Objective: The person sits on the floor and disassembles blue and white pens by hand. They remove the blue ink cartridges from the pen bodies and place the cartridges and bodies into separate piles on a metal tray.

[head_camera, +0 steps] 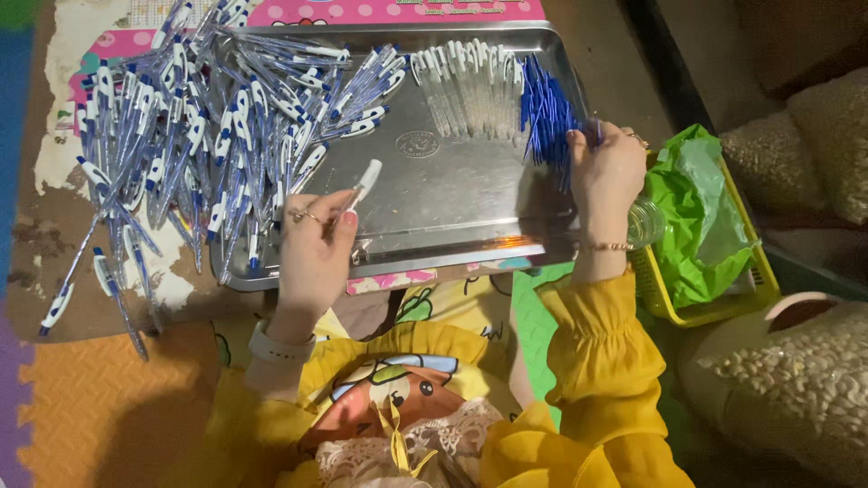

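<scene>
Steel tray: metal tray (434, 194) on the floor mat, long side running left-right in front of the person.
Left hand: left hand (312, 239) pinched shut on a clear pen barrel (364, 185), thumb and fingers closed around its lower end.
Barrel axis: long axis tilted, lower end in the fingers, white tip pointing up and to the right, over the bare middle of the tray.
Right hand: right hand (604, 172) at the tray's right edge, fingers curled into the bundle of blue refills (547, 117); closed on some, how many I cannot tell.
Other stock: row of empty clear barrels (466, 81) along the top edge, just left of the refills; big heap of finished pens (199, 126) spilling over the tray's left rim.
Beside: yellow basket (714, 307) with a green bag (692, 212), right of the tray.
Risk 1: refills fan loosely; pulling one likely drags neighbours over the rim.
Risk 2: barrel held only at one end; a refill pushed in off-axis could twist it loose.
Risk 3: finished heap overhangs the left rim; nudging the tray could shed more pens.
</scene>
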